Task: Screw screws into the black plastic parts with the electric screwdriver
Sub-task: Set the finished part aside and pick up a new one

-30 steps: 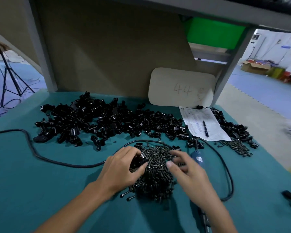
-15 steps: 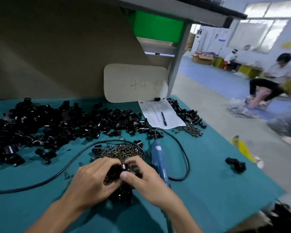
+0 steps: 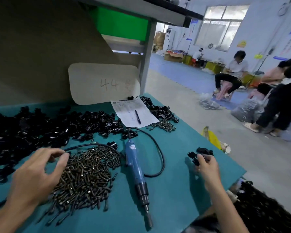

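We record that the right hand (image 3: 207,165) has left the screw pile (image 3: 87,175) and moved right; its grip grasps a black plastic part (image 3: 195,160) near the right edge of the surface (image 3: 175,190). The left hand (image 3: 35,174) sits over the pile's left side, forefinger and thumb almost meeting; whether that grip holds anything we cannot tell. The electric screwdriver (image 3: 135,167) lies between them, untouched.

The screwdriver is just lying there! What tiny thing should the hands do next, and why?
Probably the left hand should pinch one screw from the screw pile at its fingertips: the right hand already holds a black part, and the electric screwdriver lies untouched between them.
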Demonstrator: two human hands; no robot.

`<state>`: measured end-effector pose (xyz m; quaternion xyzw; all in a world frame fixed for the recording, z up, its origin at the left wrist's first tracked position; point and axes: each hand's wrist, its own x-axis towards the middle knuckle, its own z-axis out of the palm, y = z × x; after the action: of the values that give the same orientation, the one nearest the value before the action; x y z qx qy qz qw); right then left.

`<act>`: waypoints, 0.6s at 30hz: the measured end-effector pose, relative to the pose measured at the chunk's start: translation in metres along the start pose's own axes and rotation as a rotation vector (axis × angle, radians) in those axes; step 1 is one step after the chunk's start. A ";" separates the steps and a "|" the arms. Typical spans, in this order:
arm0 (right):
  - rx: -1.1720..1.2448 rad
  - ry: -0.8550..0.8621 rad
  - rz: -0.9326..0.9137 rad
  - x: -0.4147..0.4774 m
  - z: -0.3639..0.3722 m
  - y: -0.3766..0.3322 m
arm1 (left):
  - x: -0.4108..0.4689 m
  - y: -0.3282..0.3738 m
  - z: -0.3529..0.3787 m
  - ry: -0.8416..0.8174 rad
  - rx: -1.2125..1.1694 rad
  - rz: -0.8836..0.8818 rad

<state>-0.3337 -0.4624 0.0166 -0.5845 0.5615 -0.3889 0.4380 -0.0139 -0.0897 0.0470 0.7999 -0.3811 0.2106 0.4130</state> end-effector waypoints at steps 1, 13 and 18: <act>-0.015 0.023 0.031 0.006 -0.006 0.007 | -0.002 -0.005 -0.001 -0.005 -0.001 -0.045; -0.270 0.179 -0.134 -0.022 -0.011 0.011 | -0.015 -0.081 -0.019 -0.009 0.312 -0.287; -0.307 0.087 -0.414 -0.052 0.045 -0.049 | -0.014 -0.110 -0.031 -0.197 0.533 -0.525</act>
<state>-0.2791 -0.4079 0.0505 -0.7291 0.5008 -0.4054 0.2308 0.0632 -0.0173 0.0009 0.9659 -0.1332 0.1115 0.1919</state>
